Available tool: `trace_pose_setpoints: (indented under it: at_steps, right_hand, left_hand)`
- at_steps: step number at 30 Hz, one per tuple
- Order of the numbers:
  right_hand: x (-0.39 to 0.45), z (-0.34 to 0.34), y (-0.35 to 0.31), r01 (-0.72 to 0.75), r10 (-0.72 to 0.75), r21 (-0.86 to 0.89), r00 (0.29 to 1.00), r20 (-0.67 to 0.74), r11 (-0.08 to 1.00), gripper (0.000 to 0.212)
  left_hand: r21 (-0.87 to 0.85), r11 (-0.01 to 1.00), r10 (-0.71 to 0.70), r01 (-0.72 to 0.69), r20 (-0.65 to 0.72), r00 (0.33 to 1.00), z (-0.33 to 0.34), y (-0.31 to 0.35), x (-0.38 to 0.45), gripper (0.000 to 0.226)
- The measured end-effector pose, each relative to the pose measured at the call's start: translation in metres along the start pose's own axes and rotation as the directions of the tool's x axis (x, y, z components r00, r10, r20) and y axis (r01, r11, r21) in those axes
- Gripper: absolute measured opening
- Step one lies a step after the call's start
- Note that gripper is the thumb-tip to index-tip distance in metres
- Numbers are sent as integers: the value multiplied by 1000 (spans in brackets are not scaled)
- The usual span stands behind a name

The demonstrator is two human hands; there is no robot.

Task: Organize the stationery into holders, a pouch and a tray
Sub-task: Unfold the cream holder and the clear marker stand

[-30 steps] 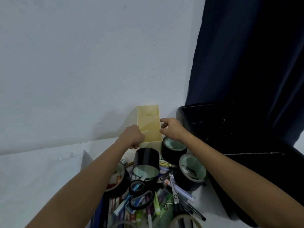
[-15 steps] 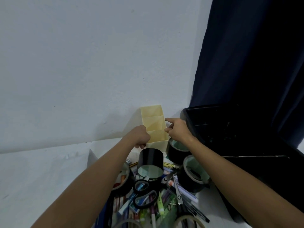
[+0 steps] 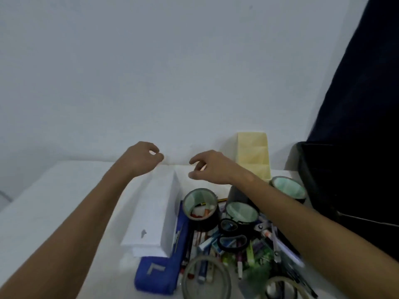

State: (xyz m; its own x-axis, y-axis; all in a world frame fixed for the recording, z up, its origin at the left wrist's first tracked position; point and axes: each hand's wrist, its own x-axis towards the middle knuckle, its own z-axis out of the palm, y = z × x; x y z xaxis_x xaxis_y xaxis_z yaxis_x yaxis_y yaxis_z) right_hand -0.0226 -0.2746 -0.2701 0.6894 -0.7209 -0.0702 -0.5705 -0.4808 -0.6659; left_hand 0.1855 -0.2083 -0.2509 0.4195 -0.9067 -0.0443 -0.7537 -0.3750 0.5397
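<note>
Both hands hover empty above the white tabletop (image 3: 54,201), left hand (image 3: 140,159) loosely curled, right hand (image 3: 210,168) loosely spread, beside a yellow holder (image 3: 252,156).

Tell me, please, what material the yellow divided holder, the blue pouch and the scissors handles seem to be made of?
Yellow holder: probably matte plastic or stiff card; flat pale walls, straight dividers, no shine. Blue pouch: likely fabric; soft, dull surface with rounded, sagging edges. Scissors handles: apparently black plastic; smooth, slightly glossy loops. The picture is too blurred for certainty.
</note>
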Motion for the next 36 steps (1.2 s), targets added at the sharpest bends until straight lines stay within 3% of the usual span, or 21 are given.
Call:
trace_pose_setpoints:
  at_steps: [2, 7, 10, 13, 15, 17, 20, 23, 27, 30, 36]
  right_hand:
    - [5, 24, -20, -6, 9, -22, 991, 130, 1000, 65]
    - [7, 59, -45, 5, 13, -78, 974, 224, 997, 88]
    - [3, 74, -48, -77, 81, -29, 966, 244, 997, 88]
    - [-2, 87, -48, -218, 159, 139, 924, 347, 966, 91]
    - [-1, 87, -47, -259, 178, 221, 928, 328, 940, 81]
    - [1, 84, -45, -252, 179, 253, 944, 278, 934, 69]
    - [5, 71, -43, -199, 147, 361, 975, 168, 911, 63]
    - [11, 53, -44, -112, 113, 469, 993, 26, 876, 66]
    - [19, 25, -42, 4, 54, 512, 994, -98, 859, 80]
    - [29, 3, -27, -8, 106, 511, 981, -164, 860, 88]
    - [43, -16, 5, -14, 178, 525, 948, -264, 851, 73]
  left_hand:
    - [15, 992, -129, 129, 24, 991, -6, -37, -22, 40]
    - [-201, 900, -323, 387, 291, 901, -3, -78, -88, 54]
    - [-263, 865, -273, 427, 468, 841, 8, -88, -123, 46]
    - [-296, 911, -78, 288, 560, 825, 20, -96, -134, 48]
    - [-245, 962, 34, 118, 537, 843, 22, -97, -131, 55]
    - [-159, 987, 64, 2, 411, 910, 25, -93, -123, 46]
    - [-200, 980, 14, 24, 184, 983, 19, -77, -104, 25]
    - [-302, 953, 20, -3, 54, 998, 0, -51, -77, 25]
    - [-331, 943, 26, -21, 12, 1000, -24, -4, -31, 26]
    - [-326, 945, 45, -35, 22, 999, -30, 31, 4, 24]
    - [-295, 956, 32, -9, 73, 997, -12, 65, 43, 30]
